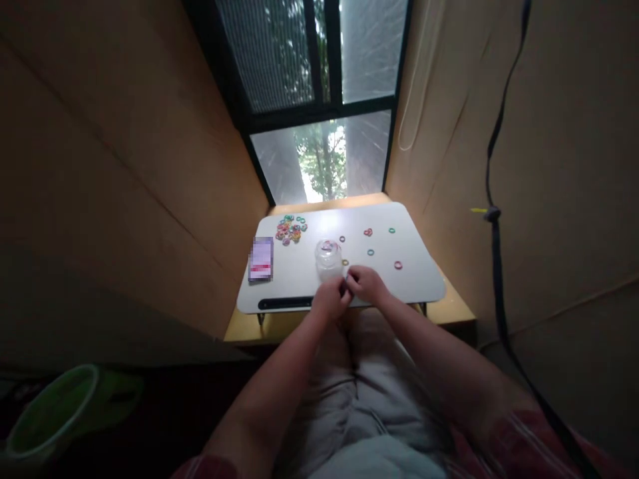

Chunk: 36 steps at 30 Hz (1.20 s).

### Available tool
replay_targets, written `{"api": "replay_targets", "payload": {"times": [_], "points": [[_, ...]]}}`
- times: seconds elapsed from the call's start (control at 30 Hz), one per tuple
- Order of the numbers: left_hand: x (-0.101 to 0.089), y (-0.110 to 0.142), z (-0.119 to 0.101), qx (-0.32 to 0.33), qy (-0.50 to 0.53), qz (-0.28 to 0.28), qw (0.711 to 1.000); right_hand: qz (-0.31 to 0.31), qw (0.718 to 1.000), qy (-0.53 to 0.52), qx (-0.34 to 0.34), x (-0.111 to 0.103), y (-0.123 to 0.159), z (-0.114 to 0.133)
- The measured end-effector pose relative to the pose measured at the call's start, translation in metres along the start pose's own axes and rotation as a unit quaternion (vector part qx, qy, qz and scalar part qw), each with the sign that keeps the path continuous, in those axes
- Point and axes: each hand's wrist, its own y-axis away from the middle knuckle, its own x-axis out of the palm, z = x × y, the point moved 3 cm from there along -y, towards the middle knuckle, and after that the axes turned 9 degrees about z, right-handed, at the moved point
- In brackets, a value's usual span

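Note:
My left hand [332, 298] and my right hand [367, 285] meet near the front edge of a white folding table [419, 269]. Both have their fingers pinched together around something small and bluish that I cannot make out. Just beyond them stands a clear jar [328, 261], with a little colour showing at its top. A yellowish ring [345, 263] lies beside the jar, close to my right hand. Further right are scattered small coloured rings, like hair ties: a teal one [370, 253], a pink one [398, 265], a green one [392, 230] and a red cluster [368, 232].
A pile of coloured rings [289, 231] lies at the table's back left, with a phone [261, 259] in front of it. A dark slot [284, 303] runs along the front edge. Walls flank both sides, a black strap [494, 266] hangs right, and a green basket [54, 412] stands lower left.

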Motion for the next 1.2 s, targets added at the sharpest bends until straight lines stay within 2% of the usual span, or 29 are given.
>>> {"api": "replay_targets", "payload": {"times": [0.17, 0.5, 0.67, 0.97, 1.1, 1.2], "points": [[-0.006, -0.017, 0.003, 0.015, 0.008, 0.007, 1.000, 0.021, 0.999, -0.012, 0.034, -0.002, -0.016, -0.007], [-0.007, -0.017, 0.007, 0.034, 0.050, 0.029, 0.998, 0.017, 0.999, -0.023, 0.028, -0.004, -0.015, -0.004], [-0.010, -0.017, 0.007, 0.047, 0.043, 0.005, 0.998, 0.008, 1.000, -0.016, 0.018, -0.005, -0.017, -0.001], [-0.011, -0.015, 0.006, 0.016, 0.074, -0.014, 0.997, 0.002, 0.999, -0.031, 0.017, -0.004, -0.020, -0.003], [-0.013, -0.014, 0.009, -0.002, 0.140, -0.026, 0.990, -0.001, 0.999, -0.042, 0.023, -0.002, -0.021, -0.007], [-0.020, -0.008, 0.015, -0.022, 0.219, -0.086, 0.972, -0.001, 0.999, -0.042, 0.021, -0.001, -0.022, -0.008]]}}
